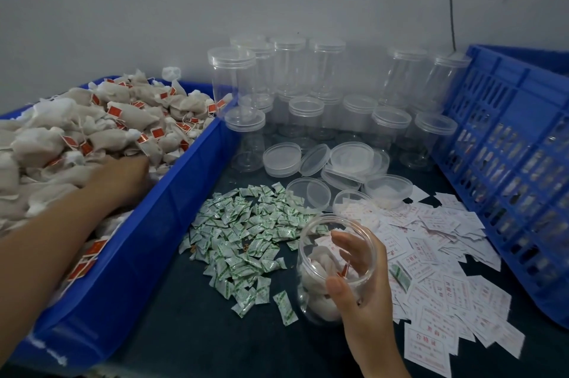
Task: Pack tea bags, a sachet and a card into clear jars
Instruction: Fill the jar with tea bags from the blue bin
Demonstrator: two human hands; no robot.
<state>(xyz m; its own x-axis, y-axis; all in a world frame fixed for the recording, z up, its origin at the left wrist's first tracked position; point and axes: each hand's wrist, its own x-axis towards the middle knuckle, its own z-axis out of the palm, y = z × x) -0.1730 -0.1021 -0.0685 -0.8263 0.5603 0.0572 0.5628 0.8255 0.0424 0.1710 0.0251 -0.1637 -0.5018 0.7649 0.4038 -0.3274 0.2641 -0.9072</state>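
- Two hands, both busy: the right hand [366, 294] is curled round an open clear jar [312, 300], thumb on the near wall and fingers over the far rim. The jar tilts toward the person, just above the dark table [172, 316].
- A few tea bags [317, 266] already lie in that jar.
- The left hand [123, 174] is stretched forward with its arm over the blue bin [147, 239]. Its fingers are sunk in the heap of loose tea bags [92, 131], so whether they grip any cannot be told.
- A pile of green-and-white sachets [246, 233] lies between bin and jar.
- White cards [437, 279] with red print are spread right of the jar, partly hidden by the right hand.
- Loose clear lids [281, 156] lie beyond the sachets, with capped empty jars [289, 69] behind them by the wall.
- A blue slatted crate [517, 162] stands at the far right, beside the cards.
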